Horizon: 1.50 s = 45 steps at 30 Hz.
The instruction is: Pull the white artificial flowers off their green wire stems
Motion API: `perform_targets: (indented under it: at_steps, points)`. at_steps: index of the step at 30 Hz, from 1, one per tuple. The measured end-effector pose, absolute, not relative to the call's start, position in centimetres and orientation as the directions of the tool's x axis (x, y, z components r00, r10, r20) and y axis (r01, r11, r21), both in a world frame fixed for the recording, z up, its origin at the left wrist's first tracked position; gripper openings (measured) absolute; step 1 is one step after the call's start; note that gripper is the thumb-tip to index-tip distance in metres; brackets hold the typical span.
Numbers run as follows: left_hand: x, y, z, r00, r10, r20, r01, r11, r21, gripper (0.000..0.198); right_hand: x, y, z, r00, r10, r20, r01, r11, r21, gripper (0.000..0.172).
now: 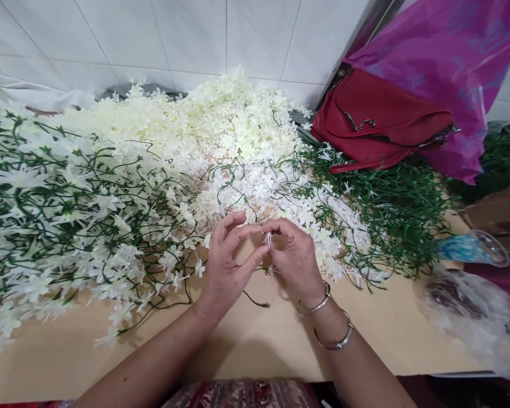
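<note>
My left hand (226, 262) and my right hand (294, 256) meet over the middle of the tan table (246, 340). Both pinch a small white artificial flower (267, 238) between their fingertips, and a thin green stem (255, 300) trails below them. Two silver bangles (327, 323) ring my right wrist. Just behind the hands lies a heap of loose white flower heads (255, 187). Finished green vines with white flowers (68, 209) spread across the left. Bare green stems (391, 209) lie to the right.
A pile of cream petals (221, 119) rests against the white tiled wall. A red handbag (378, 122) and a purple plastic bag (446, 62) sit at the back right. A clear plastic bag (471, 317) and a cardboard box (499, 212) are at the right edge.
</note>
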<state>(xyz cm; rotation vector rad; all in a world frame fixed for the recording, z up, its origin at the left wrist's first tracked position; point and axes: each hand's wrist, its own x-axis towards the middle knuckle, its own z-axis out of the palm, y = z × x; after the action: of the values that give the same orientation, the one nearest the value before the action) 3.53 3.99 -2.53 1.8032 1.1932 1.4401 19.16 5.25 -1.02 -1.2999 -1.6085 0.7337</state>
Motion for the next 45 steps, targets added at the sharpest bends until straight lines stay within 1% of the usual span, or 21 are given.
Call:
perform_targets:
  at_steps: [2,4,6,7,9,11,13,14,17,19,21,24,27,29,31,34,36,40,42,44,45]
  points:
    - [3.6,4.1,-2.5,0.06,0.867,0.494,0.342,-0.483,0.806,0.027,19.1,5.2,-0.9,-0.084,0.932,0.354,0.484,0.349,-0.803,0.031]
    - [3.6,4.1,-2.5,0.08,0.868,0.491,0.35,-0.485,0.801,0.018,19.0,5.1,-0.8,-0.137,0.903,0.407,0.552,0.41,-0.726,0.027]
    - [3.6,4.1,-2.4,0.077,0.865,0.495,0.348,-0.489,0.8,0.01,18.9,5.1,-0.8,-0.174,0.891,0.419,0.596,0.434,-0.676,0.023]
    - [3.6,4.1,-2.3,0.06,0.864,0.5,0.345,-0.488,0.802,0.009,18.9,5.1,-0.8,-0.166,0.899,0.405,0.609,0.417,-0.675,0.022]
    - [3.5,4.2,-2.1,-0.001,0.855,0.518,0.336,-0.487,0.806,0.01,19.1,5.2,-0.9,-0.084,0.936,0.343,0.601,0.322,-0.731,0.019]
    - [3.4,4.2,-2.1,-0.054,0.853,0.519,0.329,-0.476,0.816,0.01,19.5,5.4,-0.8,0.042,0.967,0.252,0.503,0.197,-0.841,0.013]
    - [3.5,4.2,-2.2,-0.057,0.87,0.489,0.317,-0.449,0.835,0.015,19.9,5.7,-0.8,0.121,0.981,0.153,0.31,0.109,-0.944,0.004]
    - [3.5,4.2,-2.3,-0.043,0.883,0.467,0.311,-0.433,0.846,0.02,20.1,5.8,-0.8,0.133,0.985,0.112,0.201,0.083,-0.976,0.004]
    - [3.7,4.1,-2.6,-0.007,0.904,0.427,0.292,-0.407,0.865,0.029,20.5,6.1,-0.7,0.114,0.993,0.031,-0.037,0.035,-0.999,0.011]
    - [3.7,4.0,-2.5,0.004,0.91,0.415,0.274,-0.4,0.874,0.028,20.5,6.3,-0.8,0.085,0.996,0.002,-0.113,0.012,-0.994,0.015]
    - [3.7,3.8,-2.3,0.024,0.924,0.382,0.255,-0.375,0.891,0.022,20.4,6.3,-0.8,0.052,0.999,-0.008,-0.145,-0.001,-0.989,0.015]
    - [3.7,3.8,-2.0,0.051,0.937,0.345,0.225,-0.348,0.91,0.014,20.0,6.1,-0.8,0.024,0.999,0.023,-0.136,0.026,-0.99,0.015]
    - [3.6,4.0,-2.4,-0.014,0.956,0.294,0.165,-0.288,0.943,0.008,19.6,5.8,-0.8,-0.009,1.0,0.005,-0.089,0.004,-0.996,0.015]
    - [3.6,4.1,-2.8,-0.055,0.973,0.224,0.106,-0.217,0.97,0.007,19.5,5.6,-0.7,-0.04,0.999,-0.015,-0.055,-0.017,-0.998,0.014]
    - [3.5,4.2,-3.2,-0.065,0.98,0.188,0.065,-0.184,0.981,0.009,19.5,5.5,-0.5,-0.058,0.998,0.008,-0.018,0.007,-1.0,0.011]
    - [3.4,4.3,-3.2,-0.053,0.976,0.212,0.071,-0.208,0.976,0.011,19.6,5.5,-0.4,-0.053,0.994,0.1,0.049,0.102,-0.994,0.002]
    - [3.4,4.2,-3.1,-0.038,0.972,0.232,0.086,-0.228,0.97,0.009,19.5,5.4,-0.4,-0.061,0.989,0.138,0.078,0.142,-0.987,0.004]
    - [3.5,4.0,-2.9,-0.015,0.973,0.231,0.072,-0.229,0.971,0.006,19.3,5.3,-0.7,-0.067,0.989,0.136,0.118,0.143,-0.983,0.004]
    - [3.6,3.8,-2.8,-0.009,0.971,0.237,0.086,-0.236,0.968,0.008,19.3,5.3,-0.6,-0.018,0.988,0.156,0.143,0.157,-0.977,0.003]
    - [3.6,3.5,-2.3,-0.003,0.959,0.284,0.152,-0.28,0.948,0.011,19.5,5.4,-0.5,0.064,0.978,0.198,0.156,0.186,-0.97,0.005]
    - [3.5,3.4,-1.9,0.038,0.948,0.317,0.195,-0.318,0.928,0.011,19.7,5.6,-0.5,0.106,0.97,0.218,0.16,0.2,-0.967,0.006]
